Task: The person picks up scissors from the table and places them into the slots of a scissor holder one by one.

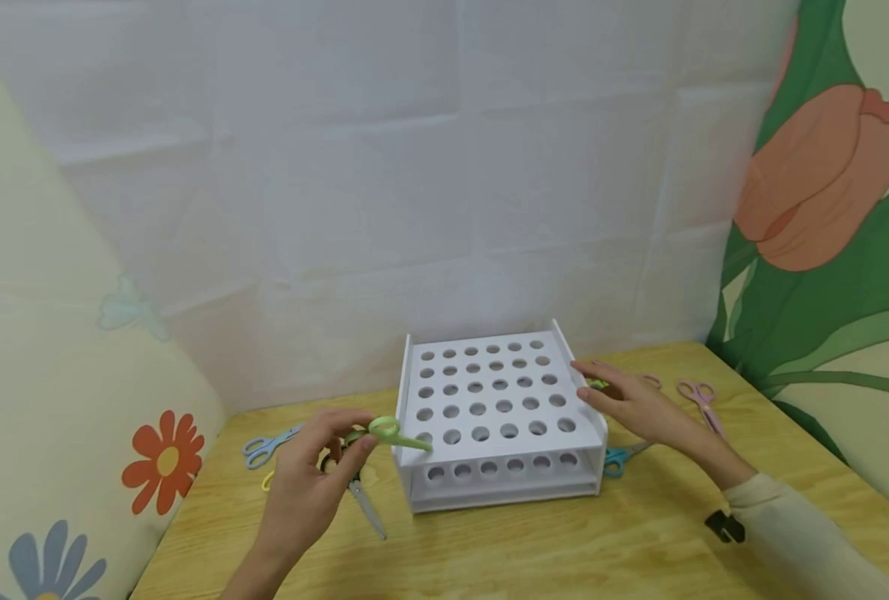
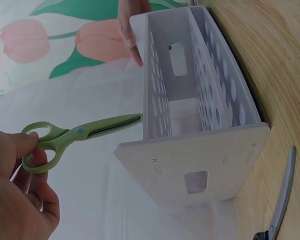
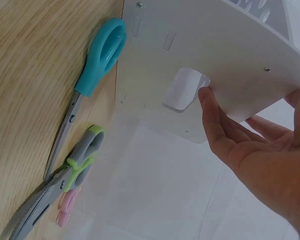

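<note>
My left hand (image 1: 305, 479) pinches a pair of light green scissors (image 2: 80, 132) by the finger loops, blades together and pointing right. The tip meets the front edge of a white rack's top deck in the left wrist view; whether they touch I cannot tell. That white rack (image 1: 489, 450) stands upright, its decks pierced with rows of round holes. At its right side panel, my right hand (image 1: 642, 408) grips the upper edge, some fingers over the top and others on the outer face near the cutout (image 3: 182, 92). All holes seem unfilled.
Dark-handled scissors (image 1: 367, 504) and blue scissors (image 1: 264, 447) lie left of the rack. On its right lie teal scissors (image 3: 97, 60), grey-and-green scissors (image 3: 80, 155) and pink scissors (image 1: 702, 400). A white sheet (image 1: 354, 200) hangs behind the table (image 1: 519, 550).
</note>
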Demonstrator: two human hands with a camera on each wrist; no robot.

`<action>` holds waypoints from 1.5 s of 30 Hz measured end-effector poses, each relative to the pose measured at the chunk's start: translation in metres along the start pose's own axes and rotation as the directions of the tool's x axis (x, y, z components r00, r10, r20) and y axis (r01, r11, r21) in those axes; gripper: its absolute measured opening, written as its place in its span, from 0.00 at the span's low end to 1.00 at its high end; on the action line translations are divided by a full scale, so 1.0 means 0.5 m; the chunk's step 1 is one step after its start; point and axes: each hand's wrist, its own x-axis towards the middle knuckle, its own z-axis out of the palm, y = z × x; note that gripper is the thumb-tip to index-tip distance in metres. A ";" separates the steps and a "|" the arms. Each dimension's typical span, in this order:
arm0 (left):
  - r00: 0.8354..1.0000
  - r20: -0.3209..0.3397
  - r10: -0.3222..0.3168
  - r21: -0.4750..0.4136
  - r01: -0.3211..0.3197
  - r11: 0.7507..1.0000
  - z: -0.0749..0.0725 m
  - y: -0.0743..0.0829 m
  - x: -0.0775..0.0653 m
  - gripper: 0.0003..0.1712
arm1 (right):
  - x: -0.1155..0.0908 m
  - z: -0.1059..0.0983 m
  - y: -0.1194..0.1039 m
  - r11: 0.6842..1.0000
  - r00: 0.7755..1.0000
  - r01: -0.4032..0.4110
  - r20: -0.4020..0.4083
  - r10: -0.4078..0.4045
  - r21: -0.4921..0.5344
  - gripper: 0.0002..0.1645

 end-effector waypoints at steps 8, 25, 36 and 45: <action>0.995 -0.073 0.062 0.058 -0.058 0.997 0.008 -0.001 0.003 0.23 | 0.003 -0.002 0.001 1.000 1.000 -0.009 0.005 0.009 -0.019 0.34; 1.000 0.003 0.007 0.071 -0.007 0.997 0.043 -0.010 0.023 0.16 | -0.006 -0.005 0.004 1.000 1.000 -0.021 0.003 0.021 0.002 0.34; 0.995 0.065 0.081 0.110 -0.088 0.990 0.078 -0.032 0.040 0.17 | -0.006 -0.005 0.002 1.000 1.000 -0.017 -0.003 0.017 -0.007 0.33; 0.985 0.133 0.110 0.084 -0.121 0.989 0.098 -0.050 0.035 0.17 | -0.006 -0.003 0.004 1.000 1.000 -0.016 -0.004 0.016 -0.012 0.33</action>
